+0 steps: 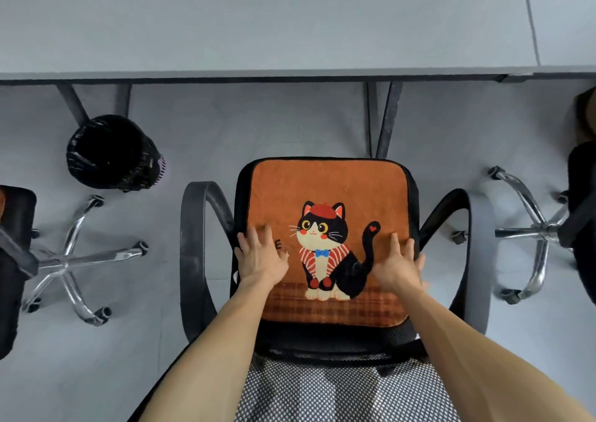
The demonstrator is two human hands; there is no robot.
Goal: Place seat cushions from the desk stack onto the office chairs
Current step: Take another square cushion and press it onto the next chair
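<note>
An orange seat cushion (325,183) printed with a black-and-white cat in a red beret lies flat on the seat of a black office chair (193,244) below me. My left hand (259,255) rests flat on the cushion's left part, fingers spread and straight. On the cushion's right part my right hand (400,265) lies flat too, fingers straight, close to the right edge. The chair's mesh backrest (338,389) is at the bottom of the view. No cushion stack shows on the grey desk (258,18).
A black-lined waste bin (113,154) stands under the desk at the left. Neighbouring office chairs with chrome star bases flank this one, left chair (74,260) and right chair (541,228). Desk legs (383,118) stand just beyond the cushion.
</note>
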